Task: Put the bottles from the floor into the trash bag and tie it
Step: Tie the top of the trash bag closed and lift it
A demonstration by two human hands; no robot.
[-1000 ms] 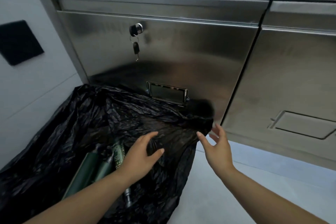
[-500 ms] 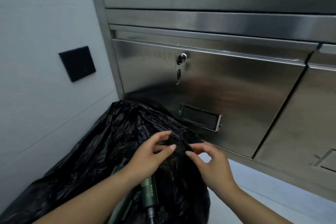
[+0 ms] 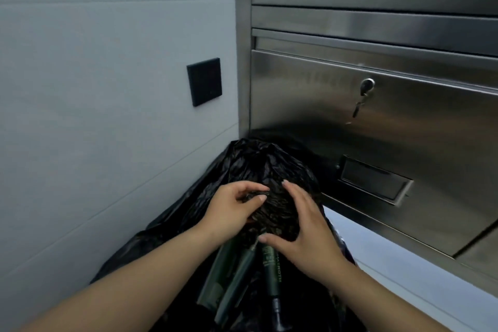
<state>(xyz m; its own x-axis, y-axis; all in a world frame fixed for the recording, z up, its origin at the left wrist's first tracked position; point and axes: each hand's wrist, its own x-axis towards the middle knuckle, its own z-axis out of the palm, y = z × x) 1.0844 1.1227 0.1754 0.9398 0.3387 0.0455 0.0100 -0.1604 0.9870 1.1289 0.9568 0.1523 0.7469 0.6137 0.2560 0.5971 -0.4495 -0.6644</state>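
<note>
Fingers, left hand [image 3: 231,210]: thumb and forefinger pinched together on a fold of black film, clamped on it.
Fingers, right hand [image 3: 307,237]: straight and close together, laid against the bunched film from 3 o'clock. The thumb is spread apart underneath. They press and do not clamp.
Trash bag [image 3: 258,164]: black, thin and crinkled, standing in the corner between wall and cabinet. Its mouth is partly gathered and its peak rises at 12 o'clock of the hands. Not tied.
Bottles [image 3: 237,272]: dark green, about three, lying inside the bag at 6 o'clock of the hands, necks toward the wearer. One carries pale lettering. No bottles show on the visible floor.
Step in hand (judged): gathering the mouth into a neck, ahead of the knot.
Method advised: sweep in the loose rim at 9 o'clock. Keep the left pinch firm while the right hand closes round the bunch, then twist above the bottles to leave slack for tying.
Risk (judged): thin film may tear against the glass, and an ungathered edge would leave a gap.
Cabinet [image 3: 404,129]: stainless steel, at 3 o'clock of the bag. Whether the two touch cannot be told.
Key [image 3: 358,108]: hangs from the lock, 1 o'clock.
Wall plate [image 3: 204,82]: black square on the pale wall, 11 o'clock.
Floor [image 3: 404,264]: pale strip, 4 o'clock.
</note>
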